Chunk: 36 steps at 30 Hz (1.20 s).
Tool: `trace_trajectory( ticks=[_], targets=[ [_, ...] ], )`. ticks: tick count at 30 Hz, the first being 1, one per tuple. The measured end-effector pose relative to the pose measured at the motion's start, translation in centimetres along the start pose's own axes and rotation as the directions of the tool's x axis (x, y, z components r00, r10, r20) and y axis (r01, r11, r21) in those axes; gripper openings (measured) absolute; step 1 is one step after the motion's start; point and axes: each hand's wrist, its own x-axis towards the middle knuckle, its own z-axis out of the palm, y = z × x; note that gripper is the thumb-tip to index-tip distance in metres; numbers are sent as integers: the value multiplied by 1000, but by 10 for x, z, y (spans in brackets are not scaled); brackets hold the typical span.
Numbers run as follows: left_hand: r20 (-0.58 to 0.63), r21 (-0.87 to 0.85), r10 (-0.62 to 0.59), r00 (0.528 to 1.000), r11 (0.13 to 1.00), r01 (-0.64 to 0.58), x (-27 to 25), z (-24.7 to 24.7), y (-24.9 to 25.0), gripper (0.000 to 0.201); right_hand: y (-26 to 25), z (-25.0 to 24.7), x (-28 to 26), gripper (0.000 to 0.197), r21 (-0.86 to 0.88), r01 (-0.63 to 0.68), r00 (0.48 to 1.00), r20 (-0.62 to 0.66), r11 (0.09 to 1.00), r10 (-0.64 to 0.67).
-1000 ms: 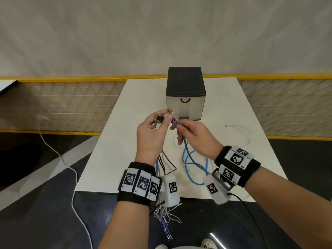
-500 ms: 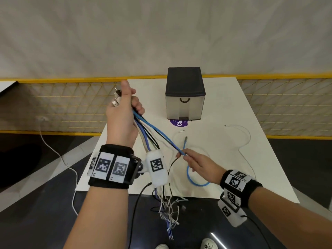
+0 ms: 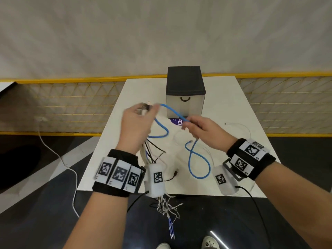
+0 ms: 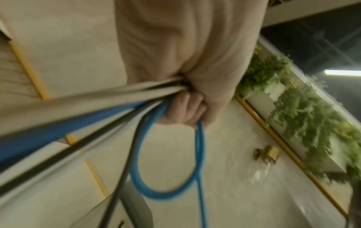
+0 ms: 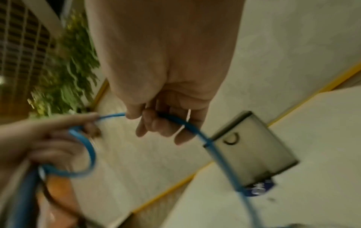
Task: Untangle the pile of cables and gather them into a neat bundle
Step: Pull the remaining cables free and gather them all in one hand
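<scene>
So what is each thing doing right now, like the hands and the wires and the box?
Left hand: raised, gripping a bunch of cables.
Right hand: raised, pinching the blue cable.
Blue cable: stretched between both hands, its free end looping down onto the table.
Bunch of cables: hanging from the left hand, ends dangling past the table edge.
White cable: lying loose on the table.
Box: drawer shut.

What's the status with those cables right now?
Left hand grips the cable bundle. Right hand pinches the blue cable, strung between both hands. White cable lies loose on the table; nothing blocking.
</scene>
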Motion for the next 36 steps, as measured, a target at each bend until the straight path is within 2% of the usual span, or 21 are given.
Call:
trace_trajectory(
  ticks=[2,4,5,7,8,9,10,11,13,15,17,18,20,21,25,26,29,31,33,35,36],
  targets=[
    [-195,-68,-14,981,998,1,13,-16,-3,29,26,4,-7,25,-123,-87,994,62,989,95],
    [-208,64,77,975,996,-65,17,-21,-8,16,38,10,-11,26,-184,-132,987,72,974,147],
    [-137,138,139,981,983,-120,15,-19,-7,12,36,13,-11,25,-202,-122,988,66,972,137],
    [111,228,197,974,949,-218,5,-6,-7,45,18,17,-7,24,-238,-54,996,53,970,68],
    [235,287,178,955,927,-243,-1,2,-6,51,6,18,-4,23,-246,-1,999,43,969,12],
    [329,348,151,932,898,-268,-5,10,-8,47,-5,18,0,21,-242,55,998,27,969,-50],
    [365,397,127,922,875,-278,-8,16,-9,37,-15,17,3,19,-228,104,994,5,968,-105],
    [354,411,126,927,869,-275,-8,17,-11,25,-22,16,5,16,-208,132,990,-17,969,-139],
    [258,356,176,950,897,-263,-3,12,-15,24,-23,12,6,14,-173,123,990,-48,977,-133],
    [46,215,230,972,948,-234,4,-1,-14,24,-9,12,1,15,-184,42,998,-31,982,-48],
    [-132,109,233,963,969,-220,11,-19,-8,23,12,15,-6,18,-246,-39,999,19,969,45],
    [-169,133,230,958,969,-209,13,-25,-5,23,18,18,-9,21,-275,-76,995,41,959,90],
    [-152,205,230,961,959,-197,14,-30,-3,20,24,23,-12,24,-278,-126,989,43,952,143],
    [-112,206,241,964,955,-214,11,-30,-1,23,21,26,-11,23,-264,-132,989,30,956,144],
    [188,216,271,944,926,-308,-10,-14,0,80,-5,33,-7,19,-261,-40,999,-19,965,36],
    [222,239,263,939,919,-314,-15,-8,-1,92,-13,35,-5,19,-280,-13,999,-35,960,3],
    [141,215,264,954,933,-290,-23,-1,-4,112,-23,36,3,25,-322,-43,987,-160,946,-9],
    [109,210,275,955,933,-292,-22,0,-8,110,-23,35,7,30,-360,-95,980,-199,928,23],
    [224,254,267,937,913,-321,-21,0,-9,95,-23,37,6,29,-405,-44,986,-164,913,-25],
    [360,333,220,907,877,-345,-19,1,-10,64,-29,39,0,25,-426,38,987,-126,904,-100],
    [380,380,182,907,863,-333,-17,0,-13,43,-31,40,-3,23,-417,61,984,-129,907,-126]
  ],
)
